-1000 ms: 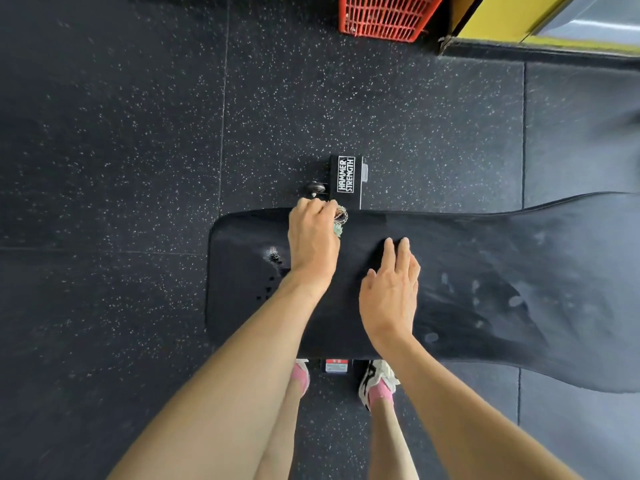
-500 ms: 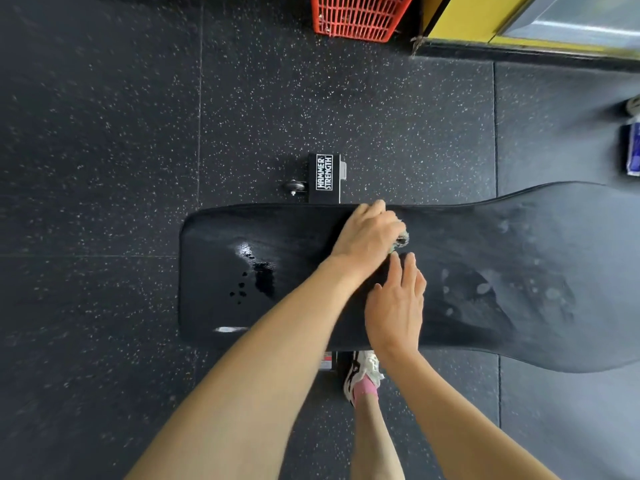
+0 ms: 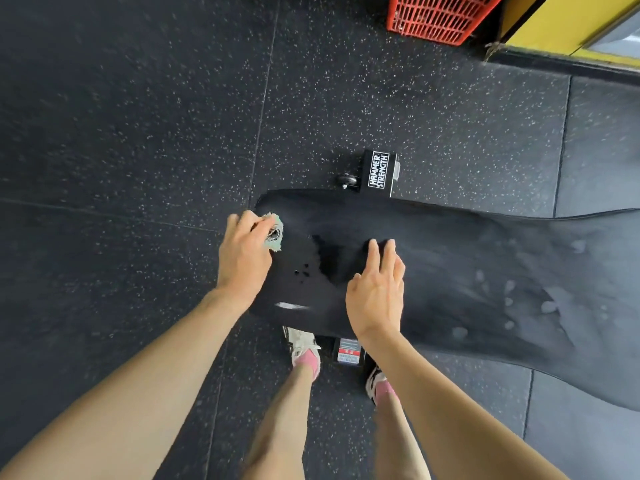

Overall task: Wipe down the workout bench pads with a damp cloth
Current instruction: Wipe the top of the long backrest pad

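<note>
Cloth (image 3: 276, 234) in left hand (image 3: 242, 261) at pad (image 3: 450, 271) end

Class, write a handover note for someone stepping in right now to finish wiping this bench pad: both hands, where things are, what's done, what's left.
Left hand grips the cloth at the left end of the bench pad, near its far corner.
Right hand lies flat on the pad, fingers straight, holding nothing.
Done: a wet patch darkens the pad between the hands, so that end seems wiped.
Left: pale marks dot the pad's right part; probably wipe there next.
</note>
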Motion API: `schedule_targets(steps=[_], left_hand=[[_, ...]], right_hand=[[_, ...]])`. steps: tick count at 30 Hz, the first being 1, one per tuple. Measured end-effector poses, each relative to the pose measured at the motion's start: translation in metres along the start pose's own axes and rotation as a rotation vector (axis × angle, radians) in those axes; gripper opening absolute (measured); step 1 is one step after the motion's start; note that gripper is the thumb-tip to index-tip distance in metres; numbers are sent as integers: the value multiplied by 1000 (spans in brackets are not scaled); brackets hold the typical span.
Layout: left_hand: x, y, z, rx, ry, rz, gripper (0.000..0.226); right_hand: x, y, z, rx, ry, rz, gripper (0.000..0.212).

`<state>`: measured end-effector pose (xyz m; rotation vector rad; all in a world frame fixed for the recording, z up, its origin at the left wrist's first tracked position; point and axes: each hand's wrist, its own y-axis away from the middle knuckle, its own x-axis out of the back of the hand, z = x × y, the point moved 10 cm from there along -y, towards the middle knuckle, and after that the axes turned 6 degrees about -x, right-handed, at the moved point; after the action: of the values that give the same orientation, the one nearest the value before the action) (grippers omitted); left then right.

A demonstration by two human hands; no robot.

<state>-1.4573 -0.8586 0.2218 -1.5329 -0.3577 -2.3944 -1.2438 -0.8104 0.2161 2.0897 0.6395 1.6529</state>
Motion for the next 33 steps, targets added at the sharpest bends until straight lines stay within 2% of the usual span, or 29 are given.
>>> schedule_targets(steps=[1,4,5,6,7,10,11,12,13,16,17,18,19,21,22,23,24,27,28,29,30,31,33], left_hand=[[-6,9,14,-57,-5,-41,58],[-31,38,69,-567,-84,-275,56],[-29,36,69,-657,-84,-311,56],[-24,26,59,-639,-72,-315,57],[-17,10,40,-523,-50,-288,57],[6,-14,-19,85,52,-68,53],[5,-8,-16,177,76,-30,52],[0,-3,-1,164,90,-20,51],[-10,3,25,47,99,-61,48],[-35,36,104,-624,82,-305,41],[-33,33,103,-721,69,-328,40],[-32,19,90,-669,69,-328,40],[-27,-2,68,-486,105,-286,40],[-10,-26,21,-12,143,-76,44],[-7,-24,19,107,140,-20,46],[-9,-20,32,91,136,-15,46],[-20,-12,55,-35,137,-68,44],[-48,46,125,-793,78,-345,33],[-47,57,122,-948,29,-391,33],[-46,53,110,-975,-20,-397,37],[-45,38,92,-885,-40,-379,44],[-40,18,71,-712,-14,-340,51],[-27,-8,32,-258,72,-189,58]], right_hand=[[-4,2,-3,3,7,-9,63],[-12,8,-7,5,25,-18,64],[-12,9,-7,7,35,-15,64],[-12,9,-6,7,46,-14,64],[-12,9,-5,8,55,-12,65],[-11,7,3,1,82,-5,65],[-11,6,7,-7,86,0,65],[-10,6,9,-13,86,7,65],[-9,5,11,-17,84,16,66],[-6,6,12,-17,68,59,70],[-6,6,12,-14,66,67,72],[-6,6,12,-11,68,68,72],[-7,7,12,-5,73,63,72],[-9,7,14,4,87,50,72],[-9,7,16,-2,94,47,72],[-9,6,19,-13,97,44,72],[-9,6,21,-26,97,39,72],[-8,6,21,-33,78,26,73],[-7,6,20,-23,71,24,73],[-6,6,19,-16,68,26,72],[-5,6,21,-14,68,31,71],[-3,5,25,-17,67,37,71],[-2,4,35,-38,67,44,70]])
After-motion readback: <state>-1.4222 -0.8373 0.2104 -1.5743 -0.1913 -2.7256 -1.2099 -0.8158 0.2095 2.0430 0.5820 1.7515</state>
